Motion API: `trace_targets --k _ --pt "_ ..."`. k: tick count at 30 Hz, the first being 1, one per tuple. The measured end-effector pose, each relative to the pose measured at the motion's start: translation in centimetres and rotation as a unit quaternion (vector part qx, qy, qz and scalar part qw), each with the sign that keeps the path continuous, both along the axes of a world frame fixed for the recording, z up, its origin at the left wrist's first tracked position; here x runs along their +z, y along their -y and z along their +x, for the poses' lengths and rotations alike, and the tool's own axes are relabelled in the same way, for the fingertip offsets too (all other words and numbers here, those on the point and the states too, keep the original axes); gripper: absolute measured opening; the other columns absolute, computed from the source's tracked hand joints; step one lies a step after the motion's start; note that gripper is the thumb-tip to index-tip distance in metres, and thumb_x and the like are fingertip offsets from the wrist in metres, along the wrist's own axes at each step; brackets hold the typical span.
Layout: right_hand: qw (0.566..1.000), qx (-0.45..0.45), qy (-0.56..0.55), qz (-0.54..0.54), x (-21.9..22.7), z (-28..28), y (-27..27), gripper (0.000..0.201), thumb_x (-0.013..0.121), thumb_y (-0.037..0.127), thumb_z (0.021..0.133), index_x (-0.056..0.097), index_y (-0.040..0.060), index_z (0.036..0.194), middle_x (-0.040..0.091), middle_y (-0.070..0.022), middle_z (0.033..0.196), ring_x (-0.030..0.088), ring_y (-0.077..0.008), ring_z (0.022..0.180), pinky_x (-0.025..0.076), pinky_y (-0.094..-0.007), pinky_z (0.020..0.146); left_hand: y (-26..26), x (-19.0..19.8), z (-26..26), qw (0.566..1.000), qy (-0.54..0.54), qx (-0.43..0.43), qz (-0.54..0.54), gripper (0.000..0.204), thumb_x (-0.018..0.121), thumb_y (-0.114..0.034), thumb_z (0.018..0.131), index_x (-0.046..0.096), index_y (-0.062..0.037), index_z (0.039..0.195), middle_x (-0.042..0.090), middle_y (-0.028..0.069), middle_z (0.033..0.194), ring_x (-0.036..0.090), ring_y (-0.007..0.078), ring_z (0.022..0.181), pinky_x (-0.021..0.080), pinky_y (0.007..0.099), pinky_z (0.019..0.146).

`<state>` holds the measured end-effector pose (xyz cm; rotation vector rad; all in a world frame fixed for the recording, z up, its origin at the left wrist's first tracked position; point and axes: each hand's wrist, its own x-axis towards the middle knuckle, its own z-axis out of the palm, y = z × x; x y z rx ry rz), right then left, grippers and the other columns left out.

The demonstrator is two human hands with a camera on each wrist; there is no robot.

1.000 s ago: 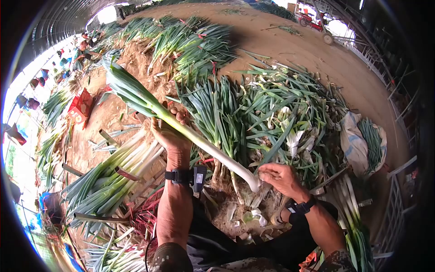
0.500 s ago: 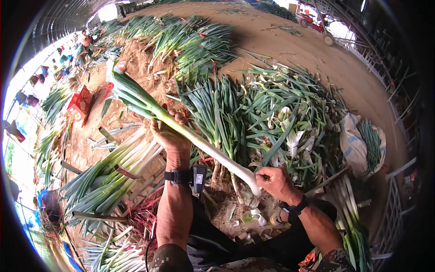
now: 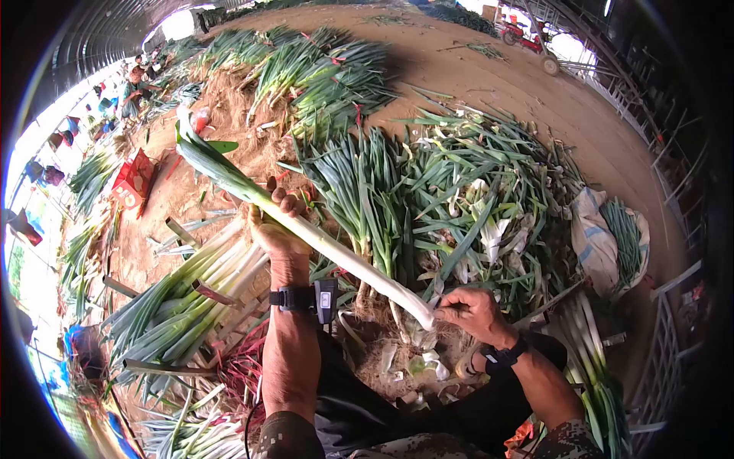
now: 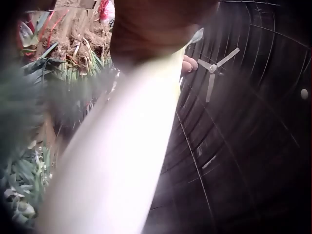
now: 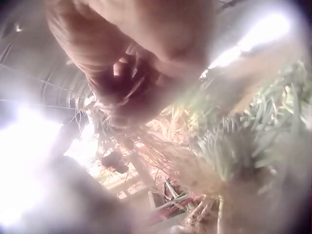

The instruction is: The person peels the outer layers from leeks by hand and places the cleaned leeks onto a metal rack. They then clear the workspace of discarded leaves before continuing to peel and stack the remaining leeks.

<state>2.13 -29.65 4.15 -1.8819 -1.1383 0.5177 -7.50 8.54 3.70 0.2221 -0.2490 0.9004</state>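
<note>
A long leek (image 3: 329,249) with a white stalk and green top slants from upper left to lower right across the head view. My left hand (image 3: 277,222) grips it from below near where white turns green, fingers curled over the stalk. My right hand (image 3: 470,308) pinches the root end of the leek. In the left wrist view the white stalk (image 4: 122,156) fills the frame, blurred. In the right wrist view my curled right-hand fingers (image 5: 129,73) show, blurred, above roots and debris.
A heap of untrimmed leeks (image 3: 451,191) lies ahead. Trimmed leeks (image 3: 183,298) lie stacked at my left on a wooden frame. More bundles (image 3: 306,69) lie farther off on the dirt floor. A white sack (image 3: 596,237) sits at right. People work at far left.
The leek's green top has swung slightly left and up. My right hand has shifted a little along the root end, still holding it.
</note>
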Motion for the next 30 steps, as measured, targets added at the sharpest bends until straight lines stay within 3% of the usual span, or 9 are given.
trace_targets --k 2,5,10,13,14,17,19,26,30 --pt "0.999 0.005 -0.033 -0.016 -0.6 0.1 1.1 0.016 0.078 0.008 0.084 0.069 0.0008 0.094 0.068 -0.0056 0.077 0.061 -0.0096 0.068 0.049 -0.0276 0.062 -0.5 0.2 -0.5 1.000 -0.007 0.013 -0.016 0.047 0.045 -0.033 0.098 0.050 0.0056 0.125 0.052 0.0046 0.085 0.045 0.0154 0.066 0.045 0.0267 0.057" --pt "1.000 -0.008 0.004 -0.011 -0.6 -0.3 1.8 0.013 0.077 0.007 0.083 0.069 0.0001 0.092 0.067 -0.0049 0.072 0.059 -0.0090 0.067 0.048 -0.0282 0.061 -0.3 -0.2 -0.5 0.998 -0.049 0.034 -0.020 0.046 0.044 -0.031 0.098 0.051 0.0053 0.125 0.052 0.0048 0.084 0.046 0.0155 0.065 0.045 0.0270 0.055" --pt "0.987 -0.033 0.119 -0.105 -4.1 1.5 4.6 0.018 0.075 0.013 0.081 0.071 0.0017 0.095 0.069 -0.0183 0.081 0.068 -0.0336 0.071 0.053 -0.0365 0.064 -0.5 -0.2 -0.7 0.991 -0.109 0.075 -0.005 0.048 0.038 -0.036 0.098 0.052 0.0025 0.124 0.052 0.0047 0.083 0.046 0.0157 0.064 0.043 0.0273 0.054" --pt "0.982 -0.053 0.129 -0.128 -4.0 2.2 5.6 0.023 0.076 0.017 0.083 0.072 0.0041 0.101 0.070 -0.0178 0.082 0.070 -0.0320 0.075 0.054 -0.0355 0.065 -2.3 0.3 -1.9 0.995 -0.065 0.071 0.014 0.045 0.041 -0.032 0.098 0.051 0.0042 0.123 0.052 0.0046 0.083 0.046 0.0154 0.064 0.043 0.0277 0.057" --pt "0.976 -0.078 0.097 -0.177 -3.5 1.9 5.5 0.028 0.076 0.018 0.085 0.072 0.0037 0.108 0.072 -0.0180 0.093 0.073 -0.0276 0.080 0.057 -0.0343 0.070 -2.4 0.1 -2.0 0.993 -0.074 0.084 0.022 0.045 0.043 -0.031 0.098 0.051 0.0048 0.124 0.052 0.0049 0.083 0.047 0.0158 0.066 0.043 0.0283 0.057" --pt "0.997 -0.072 0.032 0.001 -0.8 0.7 1.5 0.030 0.075 0.018 0.088 0.071 0.0002 0.112 0.073 -0.0168 0.105 0.073 -0.0218 0.087 0.059 -0.0337 0.075 -1.6 0.2 -1.7 0.993 -0.086 0.081 0.017 0.045 0.044 -0.032 0.098 0.051 0.0045 0.124 0.052 0.0051 0.083 0.048 0.0166 0.066 0.042 0.0290 0.058" --pt "0.998 -0.044 -0.034 0.019 0.6 -0.1 -0.6 0.028 0.073 0.014 0.090 0.070 -0.0029 0.112 0.072 -0.0154 0.113 0.071 -0.0186 0.093 0.059 -0.0325 0.078 -1.0 0.6 -1.4 0.994 -0.078 0.072 0.009 0.044 0.044 -0.032 0.097 0.054 0.0039 0.122 0.053 0.0047 0.082 0.048 0.0175 0.067 0.043 0.0311 0.060" --pt "0.999 -0.026 -0.046 0.004 -0.6 -1.1 -3.9 0.022 0.072 0.010 0.089 0.071 -0.0026 0.106 0.074 -0.0102 0.088 0.068 -0.0126 0.077 0.055 -0.0305 0.065 -0.7 0.5 -1.3 0.994 -0.076 0.075 -0.006 0.042 0.044 -0.032 0.096 0.058 0.0025 0.116 0.056 0.0051 0.081 0.049 0.0179 0.065 0.043 0.0317 0.064" --pt "0.996 -0.003 0.077 0.046 -1.4 -1.3 -4.3 0.017 0.070 0.006 0.086 0.070 -0.0030 0.101 0.072 -0.0127 0.082 0.070 -0.0175 0.071 0.055 -0.0309 0.063 -0.9 0.3 -1.4 0.993 -0.084 0.085 0.005 0.043 0.044 -0.033 0.096 0.057 0.0018 0.118 0.057 0.0055 0.082 0.050 0.0181 0.064 0.043 0.0313 0.064"
